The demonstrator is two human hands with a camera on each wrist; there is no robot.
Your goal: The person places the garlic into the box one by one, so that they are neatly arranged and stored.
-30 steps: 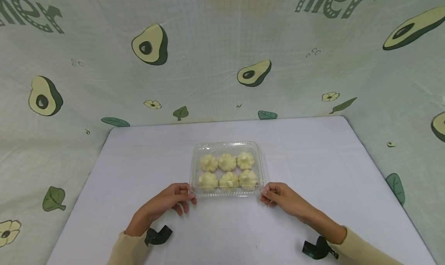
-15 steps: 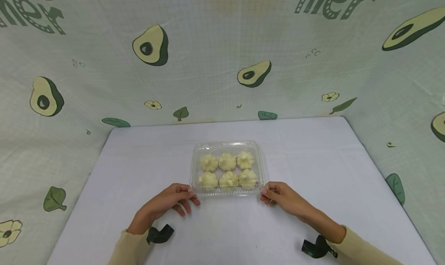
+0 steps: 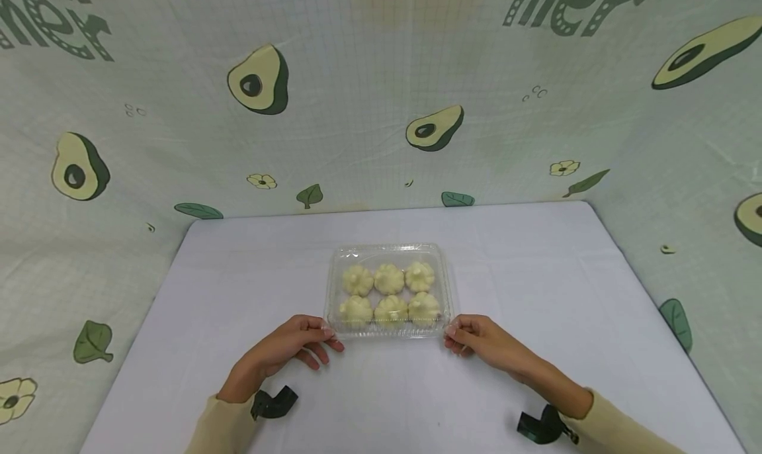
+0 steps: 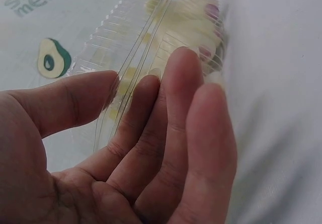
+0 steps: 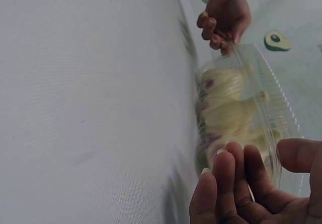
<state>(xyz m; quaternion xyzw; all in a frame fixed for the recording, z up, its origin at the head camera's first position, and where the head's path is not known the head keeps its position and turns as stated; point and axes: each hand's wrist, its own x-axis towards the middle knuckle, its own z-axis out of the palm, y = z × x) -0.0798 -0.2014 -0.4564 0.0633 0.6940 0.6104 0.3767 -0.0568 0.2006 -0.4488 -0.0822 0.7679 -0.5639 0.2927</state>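
A clear plastic clamshell box (image 3: 389,328) lies on the white table in the head view, its lid down. Inside are several pale yellow, ribbed, round pieces (image 3: 389,278) in two rows; the wrist views show purple marks on them. My left hand (image 3: 292,341) pinches the rim at the near left corner between thumb (image 4: 90,90) and index finger, its other fingers loosely bent below. At the near right corner my right hand (image 3: 491,341) pinches the rim between thumb (image 5: 297,154) and index finger.
White cloth covers the table (image 3: 536,262) around the box. A pale curtain (image 3: 357,77) printed with avocados and leaves stands behind and on both sides. A dark wrist camera (image 3: 274,402) sits on the left wrist, another dark camera (image 3: 542,426) on the right.
The left hand's lower fingers have shifted slightly to the right. The box and the right hand stay in place; the head view has tilted a little.
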